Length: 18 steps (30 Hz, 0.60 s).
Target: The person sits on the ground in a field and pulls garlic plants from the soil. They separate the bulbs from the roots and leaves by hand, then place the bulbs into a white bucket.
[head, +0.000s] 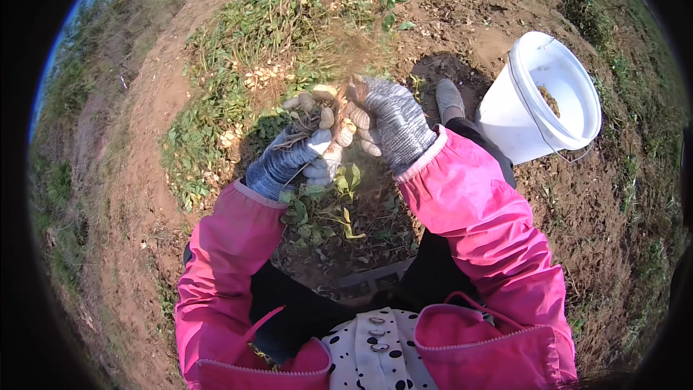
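My left hand, in a grey and white knit glove, is closed around the stems of a pulled peanut plant. Several pale peanut pods cluster above its fingers. Close beside it, my right hand, gloved alike, has its fingers at the roots and pods of the same bunch; its fingertips are partly hidden. Fine brown roots spread, blurred, above both hands. Green leaves hang below my left hand, over the shaded soil between my legs.
A white plastic bucket with a wire handle stands tilted in view at the right, some pods inside. A heap of peanut plants with pods lies ahead and to the left. My shoe is beside the bucket. Dry soil and weeds surround these.
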### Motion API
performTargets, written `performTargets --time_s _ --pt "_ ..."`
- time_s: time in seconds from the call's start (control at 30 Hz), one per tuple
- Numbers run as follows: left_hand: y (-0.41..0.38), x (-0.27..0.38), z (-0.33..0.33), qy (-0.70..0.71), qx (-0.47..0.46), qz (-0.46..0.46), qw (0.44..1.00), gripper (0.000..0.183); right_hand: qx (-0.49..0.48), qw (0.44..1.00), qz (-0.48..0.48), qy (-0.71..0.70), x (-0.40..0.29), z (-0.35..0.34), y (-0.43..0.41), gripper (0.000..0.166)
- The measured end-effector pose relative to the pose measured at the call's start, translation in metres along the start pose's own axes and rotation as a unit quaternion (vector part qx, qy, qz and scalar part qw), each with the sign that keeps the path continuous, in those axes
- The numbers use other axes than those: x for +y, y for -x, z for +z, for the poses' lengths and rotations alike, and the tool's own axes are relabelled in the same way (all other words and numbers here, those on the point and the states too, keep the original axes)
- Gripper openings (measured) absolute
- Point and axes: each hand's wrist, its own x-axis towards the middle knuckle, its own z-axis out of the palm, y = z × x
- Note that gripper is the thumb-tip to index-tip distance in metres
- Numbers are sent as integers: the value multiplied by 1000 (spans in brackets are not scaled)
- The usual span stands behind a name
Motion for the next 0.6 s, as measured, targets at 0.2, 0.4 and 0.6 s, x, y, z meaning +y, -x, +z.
performTargets --time_s 0.2,0.4,0.6 --pt "-9 -11 -5 -2 -75 32 997 23 175 736 -261 599 -8 -19 -12 19" --pt "3 9 -6 14 -111 53 992 37 166 980 -10 -106 -35 -14 0 15" --pt "5 3 -5 24 15 36 999 37 -74 992 47 86 -18 14 13 23"
